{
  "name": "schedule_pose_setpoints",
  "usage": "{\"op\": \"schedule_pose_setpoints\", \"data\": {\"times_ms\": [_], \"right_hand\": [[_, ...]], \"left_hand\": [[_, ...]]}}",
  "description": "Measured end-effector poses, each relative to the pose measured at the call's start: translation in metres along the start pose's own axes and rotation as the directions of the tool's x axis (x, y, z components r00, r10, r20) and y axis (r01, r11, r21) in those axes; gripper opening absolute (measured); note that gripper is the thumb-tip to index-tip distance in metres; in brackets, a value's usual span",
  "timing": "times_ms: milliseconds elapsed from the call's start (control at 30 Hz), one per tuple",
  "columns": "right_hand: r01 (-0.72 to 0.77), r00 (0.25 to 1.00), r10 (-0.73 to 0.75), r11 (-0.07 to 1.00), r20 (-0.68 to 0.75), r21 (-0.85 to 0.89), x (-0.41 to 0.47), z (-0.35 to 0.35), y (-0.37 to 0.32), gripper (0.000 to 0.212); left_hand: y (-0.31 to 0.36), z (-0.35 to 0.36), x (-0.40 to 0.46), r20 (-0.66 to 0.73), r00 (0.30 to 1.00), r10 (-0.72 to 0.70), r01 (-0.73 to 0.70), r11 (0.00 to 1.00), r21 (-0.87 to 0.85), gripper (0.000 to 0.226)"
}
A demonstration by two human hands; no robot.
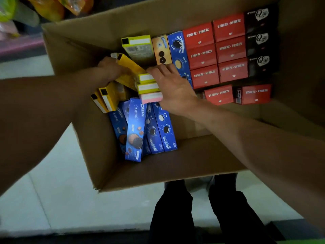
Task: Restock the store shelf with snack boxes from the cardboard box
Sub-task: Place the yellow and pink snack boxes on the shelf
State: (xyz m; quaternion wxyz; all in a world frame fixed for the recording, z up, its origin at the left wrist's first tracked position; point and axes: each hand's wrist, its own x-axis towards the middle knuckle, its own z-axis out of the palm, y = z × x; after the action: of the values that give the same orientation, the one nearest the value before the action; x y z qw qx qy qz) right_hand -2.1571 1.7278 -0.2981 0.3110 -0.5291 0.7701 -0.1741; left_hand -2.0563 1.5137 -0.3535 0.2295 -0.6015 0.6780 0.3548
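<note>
Nearest us, two dark trouser legs stand on pale floor tiles, toes tucked under the near wall of the open cardboard box. That wall's top edge runs below both forearms, and the bare cardboard bottom beneath our right wrist is the widest open patch inside the box.

Just below the hands, a row of blue cookie boxes leans on edge, their near ends stopping short of the near wall. Left of them, beneath our left forearm, two yellow boxes tilt against the box's left wall.

Our right hand lies with fingers relaxed and slightly spread, its fingertips against the ends of a small stack: two yellow-ended boxes over a pink-ended box. Our left hand reaches in from the left wall's edge and appears to curl round a long yellow box held at a slant; motion blur keeps us from being sure of the grip. The two hands sit close together, the slanted box between them.

Beyond the fingertips, a yellow-green box, an orange box and a blue box stand on end. To the right of our right hand, red boxes pack tightly in rows, and black boxes line the far right wall. Past the far flap, bright snack bags blur on the shelf.
</note>
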Motion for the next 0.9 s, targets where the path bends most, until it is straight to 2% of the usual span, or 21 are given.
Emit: {"op": "schedule_pose_setpoints", "data": {"times_ms": [100, 267, 367, 467, 600, 733, 800, 867, 900], "right_hand": [[0.009, 1.000, -0.009, 1.000, 0.001, 0.001, -0.006, -0.024, -0.010, 0.082], [-0.068, 0.998, 0.068, 0.997, -0.003, 0.032, -0.041, -0.083, -0.033, 0.087], [-0.164, 0.986, 0.165, 0.985, -0.008, 0.060, -0.076, -0.128, -0.047, 0.093], [-0.263, 0.961, 0.272, 0.956, -0.054, 0.132, -0.123, -0.191, -0.071, 0.087], [-0.372, 0.913, 0.400, 0.897, -0.079, 0.240, -0.194, -0.297, -0.118, 0.083], [-0.447, 0.847, 0.508, 0.840, -0.157, 0.308, -0.262, -0.405, -0.166, 0.088], [-0.467, 0.806, 0.553, 0.814, -0.213, 0.344, -0.294, -0.454, -0.189, 0.090], [-0.487, 0.760, 0.587, 0.798, -0.278, 0.355, -0.326, -0.497, -0.209, 0.089], [-0.510, 0.727, 0.610, 0.787, -0.315, 0.348, -0.343, -0.517, -0.219, 0.089]], "left_hand": [[0.001, -0.006, -0.030, -0.109, 0.990, 0.092, -0.075, 0.986, 0.149, 0.057], [0.014, -0.035, -0.104, -0.116, 0.972, 0.205, -0.177, 0.960, 0.216, 0.047], [0.026, -0.061, -0.162, -0.128, 0.946, 0.297, -0.272, 0.945, 0.181, 0.028], [0.049, -0.096, -0.237, -0.085, 0.914, 0.396, -0.373, 0.906, 0.201, 0.022], [0.087, -0.161, -0.353, -0.089, 0.899, 0.429, -0.428, 0.903, 0.032, 0.021], [0.132, -0.212, -0.461, -0.062, 0.810, 0.583, -0.584, 0.812, 0.002, 0.016], [0.157, -0.233, -0.504, -0.045, 0.750, 0.660, -0.662, 0.748, -0.045, 0.035], [0.183, -0.251, -0.537, 0.019, 0.680, 0.733, -0.729, 0.679, -0.082, 0.021], [0.198, -0.260, -0.555, 0.045, 0.624, 0.780, -0.777, 0.625, -0.078, 0.021]]}}
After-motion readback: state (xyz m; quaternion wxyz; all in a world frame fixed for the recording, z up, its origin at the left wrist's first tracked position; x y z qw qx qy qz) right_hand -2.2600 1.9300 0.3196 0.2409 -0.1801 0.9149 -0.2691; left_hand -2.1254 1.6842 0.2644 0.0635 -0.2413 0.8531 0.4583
